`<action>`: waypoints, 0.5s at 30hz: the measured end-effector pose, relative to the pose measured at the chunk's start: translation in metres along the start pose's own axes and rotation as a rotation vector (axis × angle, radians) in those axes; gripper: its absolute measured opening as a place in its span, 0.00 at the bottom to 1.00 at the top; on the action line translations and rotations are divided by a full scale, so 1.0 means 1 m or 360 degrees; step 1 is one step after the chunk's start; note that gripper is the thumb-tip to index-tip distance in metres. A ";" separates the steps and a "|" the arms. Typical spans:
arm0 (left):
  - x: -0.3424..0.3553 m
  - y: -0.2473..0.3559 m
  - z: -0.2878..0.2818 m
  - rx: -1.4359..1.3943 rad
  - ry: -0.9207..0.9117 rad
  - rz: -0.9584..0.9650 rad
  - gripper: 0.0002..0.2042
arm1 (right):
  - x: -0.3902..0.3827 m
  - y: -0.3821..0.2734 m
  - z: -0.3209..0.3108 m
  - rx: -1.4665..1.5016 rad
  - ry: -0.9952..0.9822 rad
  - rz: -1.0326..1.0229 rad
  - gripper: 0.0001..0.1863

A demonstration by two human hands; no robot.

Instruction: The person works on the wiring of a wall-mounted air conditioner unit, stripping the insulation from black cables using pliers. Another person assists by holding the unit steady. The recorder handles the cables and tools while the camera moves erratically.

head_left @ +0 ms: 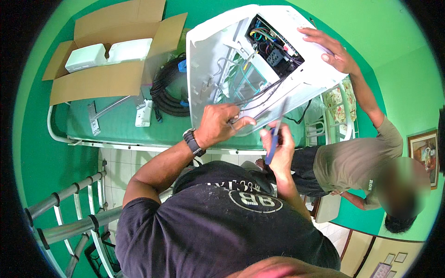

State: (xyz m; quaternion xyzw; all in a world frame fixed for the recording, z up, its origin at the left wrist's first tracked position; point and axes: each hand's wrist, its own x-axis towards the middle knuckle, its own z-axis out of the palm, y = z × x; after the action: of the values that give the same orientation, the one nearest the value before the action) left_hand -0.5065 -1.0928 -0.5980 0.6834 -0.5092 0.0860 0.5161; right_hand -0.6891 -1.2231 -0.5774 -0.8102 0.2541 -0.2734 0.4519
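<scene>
A large white plastic appliance housing (269,104), like an air conditioner's indoor unit, stands tilted ahead of me. Coloured wires show in its open dark compartment (278,51). From there a dark cable (259,95) runs down towards my left hand (222,123). That hand is closed at the near edge of the housing, pinching the cable's end, which is partly hidden by the fingers. Close by on the right, my right hand (282,148) grips a blue-handled tool (272,147) with a thin grey blade pointing up; its exact kind is blurred.
Another person's hand (331,51) steadies the housing's right side. A coil of black hose (169,88), metal brackets (113,111) and an open cardboard box (97,88) with white foam rest on the green bed (79,123). A metal ladder (76,227) stands at lower left.
</scene>
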 end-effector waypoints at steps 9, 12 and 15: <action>-0.008 0.004 -0.009 -0.0936 -0.0176 -0.0306 0.14 | -0.029 -0.014 -0.004 -0.0069 -0.0447 0.0160 0.30; -0.026 -0.018 -0.008 -0.1395 -0.0071 -0.0370 0.21 | -0.021 -0.023 0.001 -0.0082 -0.0500 -0.0017 0.30; -0.024 -0.010 -0.008 -0.1724 0.0304 -0.0417 0.18 | -0.016 -0.033 0.005 -0.0149 -0.0533 -0.0139 0.30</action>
State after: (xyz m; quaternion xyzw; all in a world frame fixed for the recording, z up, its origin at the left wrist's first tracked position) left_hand -0.5067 -1.0727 -0.6159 0.3676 -0.3424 -0.1910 0.8433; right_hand -0.6922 -1.1942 -0.5547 -0.8749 0.1524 -0.1419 0.4373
